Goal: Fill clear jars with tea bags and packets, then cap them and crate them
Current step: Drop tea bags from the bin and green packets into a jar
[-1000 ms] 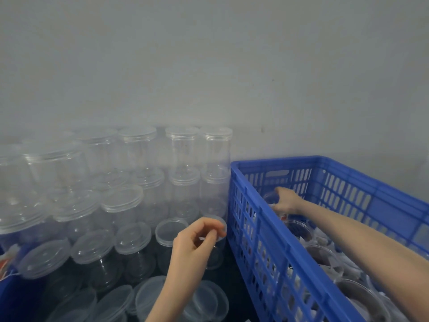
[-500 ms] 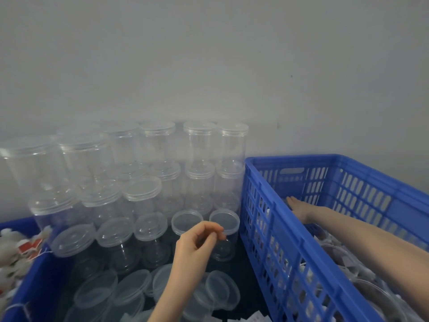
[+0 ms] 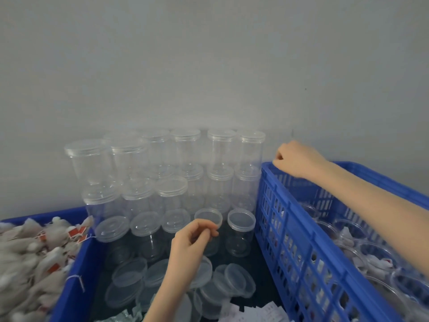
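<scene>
Head camera looks down at my two bare hands over the packing spot against a grey wall (image 3: pixel 209 66). My left hand (image 3: pixel 190 242) hangs in the middle, fingers curled in with thumb and forefinger tips pinched together just in front of an open clear jar (image 3: pixel 208 219); whether anything thin sits between those fingertips I cannot tell. My right hand (image 3: pixel 294 159) reaches far forward over the back-left corner of the blue slatted crate (image 3: pixel 301 252) on my right, its fingers curled under; it seems to touch the crate rim, but I cannot tell whether it grips the rim or holds something small.

Inside that crate lie filled clear jars (image 3: pixel 376 252), with white and red packets showing through their walls.

Between the crate and the bin stands the supply of empty capped jars (image 3: pixel 185 149), stacked in tiers against the wall, the nearer ones lower. One capped jar (image 3: pixel 241 228) stands just right of the open one, close beside the crate wall. In front of them loose clear lids (image 3: pixel 130 273) lie scattered and overlapping on a dark surface.

On my left a blue bin (image 3: pixel 76 263) is heaped with white tea bags (image 3: pixel 27 252) bearing red tags and strings. At the bottom edge lie some white paper slips (image 3: pixel 262 310) and a silvery foil packet (image 3: pixel 120 317).
</scene>
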